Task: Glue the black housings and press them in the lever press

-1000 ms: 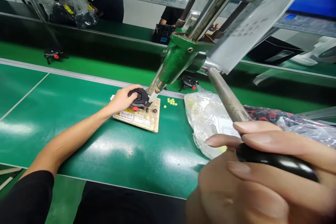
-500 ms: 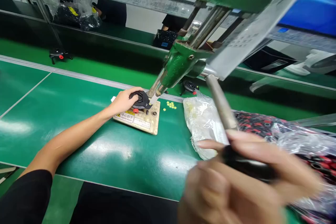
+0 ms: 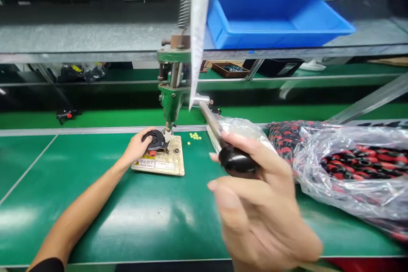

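My left hand [image 3: 136,149] grips a black plastic part with a red knob [image 3: 154,141] and keeps it on the pale base plate [image 3: 174,169], under the tip of a green hand press [image 3: 172,102]. The plate carries a yellow warning label. Close to the camera, my right hand [image 3: 261,204] has its fingers curled round the black handle end of the press lever [image 3: 212,119], which slants down toward me. Small yellow round pieces [image 3: 195,136] lie just right of the plate. A white sheet hides part of the press.
Right of the press lie a clear plastic bag [image 3: 245,129] and a large open bag of black-and-red parts [image 3: 360,163]. A blue bin [image 3: 280,29] sits on the shelf above. Another black part with a red knob [image 3: 67,114] rests on the green strip behind the table.
The view has levelled and swung, bringing the blue bin and the open bag into fuller sight. My left hand still holds the black part under the press; my right hand stays on the lever.
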Demonstrator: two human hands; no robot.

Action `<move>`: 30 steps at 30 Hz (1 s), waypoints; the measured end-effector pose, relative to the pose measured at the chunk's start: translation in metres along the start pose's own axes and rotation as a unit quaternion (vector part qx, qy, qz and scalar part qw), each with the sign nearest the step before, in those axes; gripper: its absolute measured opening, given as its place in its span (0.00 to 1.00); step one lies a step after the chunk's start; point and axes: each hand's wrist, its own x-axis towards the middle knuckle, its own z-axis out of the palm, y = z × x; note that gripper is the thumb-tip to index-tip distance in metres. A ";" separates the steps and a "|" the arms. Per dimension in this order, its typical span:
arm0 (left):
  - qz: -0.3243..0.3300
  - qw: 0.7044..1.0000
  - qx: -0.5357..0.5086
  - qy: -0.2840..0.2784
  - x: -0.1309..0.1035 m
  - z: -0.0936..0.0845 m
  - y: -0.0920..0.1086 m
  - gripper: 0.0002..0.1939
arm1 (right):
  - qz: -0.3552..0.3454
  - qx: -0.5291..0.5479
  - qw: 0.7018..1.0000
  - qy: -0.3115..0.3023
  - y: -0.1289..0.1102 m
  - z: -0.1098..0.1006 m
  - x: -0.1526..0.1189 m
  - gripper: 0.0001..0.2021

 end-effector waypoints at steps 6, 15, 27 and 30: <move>-0.063 0.995 -0.068 -0.031 0.001 -0.036 0.015 0.25 | 0.125 -0.013 0.991 -0.036 0.021 0.001 -0.094 0.07; -0.182 0.954 -0.104 0.213 0.083 -0.057 -0.009 0.20 | 0.123 -0.084 0.957 -0.249 0.031 -0.014 -0.224 0.09; -0.157 0.959 0.035 0.233 0.173 -0.049 -0.101 0.19 | 0.061 -0.145 0.952 -0.261 0.037 -0.017 -0.225 0.10; -0.141 0.947 0.086 0.276 0.161 -0.085 -0.128 0.17 | 0.088 -0.164 0.950 -0.251 0.031 -0.015 -0.221 0.10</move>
